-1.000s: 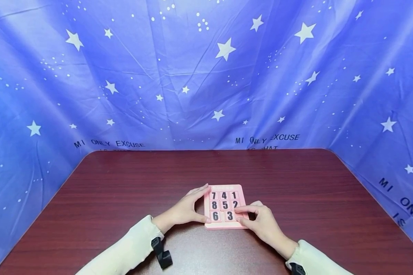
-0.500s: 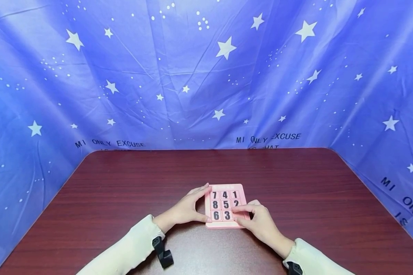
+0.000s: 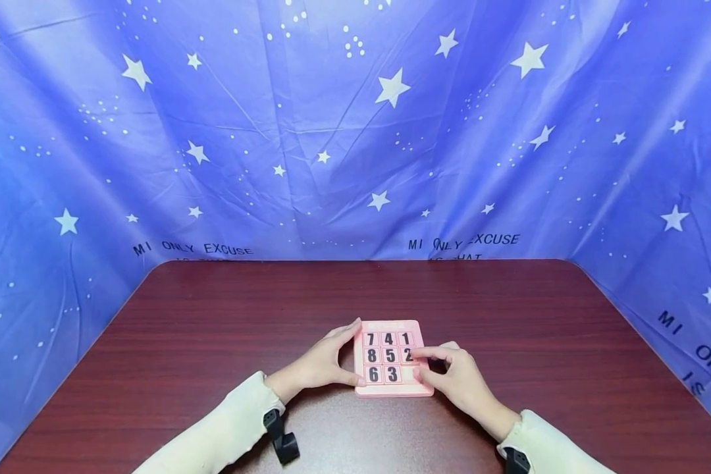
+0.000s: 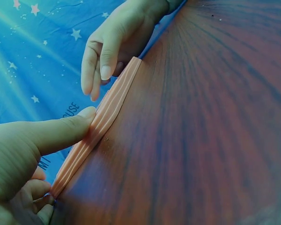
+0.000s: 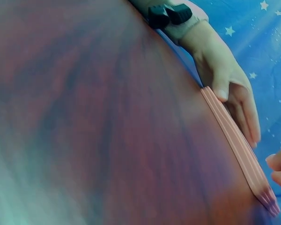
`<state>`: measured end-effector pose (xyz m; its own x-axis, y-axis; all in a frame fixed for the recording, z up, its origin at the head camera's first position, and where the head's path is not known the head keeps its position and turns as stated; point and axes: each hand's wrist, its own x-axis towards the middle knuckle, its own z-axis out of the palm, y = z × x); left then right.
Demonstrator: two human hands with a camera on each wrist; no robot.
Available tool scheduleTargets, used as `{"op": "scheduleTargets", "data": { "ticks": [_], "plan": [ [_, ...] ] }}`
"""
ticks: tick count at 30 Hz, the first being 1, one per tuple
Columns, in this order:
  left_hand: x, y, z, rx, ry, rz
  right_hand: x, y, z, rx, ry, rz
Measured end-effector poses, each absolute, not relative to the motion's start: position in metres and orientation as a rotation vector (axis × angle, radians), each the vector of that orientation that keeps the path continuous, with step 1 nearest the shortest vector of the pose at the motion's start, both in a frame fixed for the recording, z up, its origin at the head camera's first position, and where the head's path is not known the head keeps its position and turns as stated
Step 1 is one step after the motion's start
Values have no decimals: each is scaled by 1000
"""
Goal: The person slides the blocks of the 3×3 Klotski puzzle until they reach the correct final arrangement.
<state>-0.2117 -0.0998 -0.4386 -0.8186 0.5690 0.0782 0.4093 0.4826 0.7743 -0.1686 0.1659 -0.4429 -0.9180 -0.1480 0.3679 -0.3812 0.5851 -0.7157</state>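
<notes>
In the head view, a pink sliding number puzzle (image 3: 394, 391) lies flat on the table, with black digits on pale tiles. Its rows read 7 4 1, then 8 5 2, then 6 3 and a blank spot at the lower right. My left hand (image 3: 315, 363) holds the puzzle's left side, thumb at the near corner and fingers at the far one. The right hand (image 3: 463, 383) reaches over the right edge, its index fingertip at the 2 tile (image 3: 408, 355) and its thumb by the blank spot. From the left wrist, the puzzle's ridged side (image 4: 107, 115) shows under my left thumb.
The dark red wooden table (image 3: 261, 296) surrounds the puzzle. Behind it hangs a blue curtain (image 3: 308, 118) with white stars and lettering. A black strap (image 3: 284, 446) dangles from the left wrist.
The 3 tile has slid left against the 6, leaving the lower right spot blank. My right fingers have shifted from the 3 back toward the right edge. The left hand keeps its hold.
</notes>
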Motion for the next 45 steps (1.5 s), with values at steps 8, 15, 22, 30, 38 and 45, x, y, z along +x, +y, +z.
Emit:
{"op": "scheduleTargets", "data": {
  "ticks": [8,15,22,30,38,45],
  "plan": [
    [-212,-100,-438,865,2536,1239,-178,174,-441,386,-2630,1241],
    [-212,-101,-437,879,2553,1232,-185,174,-441,419,-2633,1243],
    [-213,-100,-437,877,2556,1222,-186,173,-440,426,-2628,1187],
    [-212,-100,-438,866,2543,1235,-185,175,-443,448,-2609,1163],
    [-213,-101,-439,878,2548,1232,-184,175,-446,446,-2595,1199],
    [-213,-100,-439,866,2537,1216,-184,179,-446,449,-2612,1238]
  ]
}}
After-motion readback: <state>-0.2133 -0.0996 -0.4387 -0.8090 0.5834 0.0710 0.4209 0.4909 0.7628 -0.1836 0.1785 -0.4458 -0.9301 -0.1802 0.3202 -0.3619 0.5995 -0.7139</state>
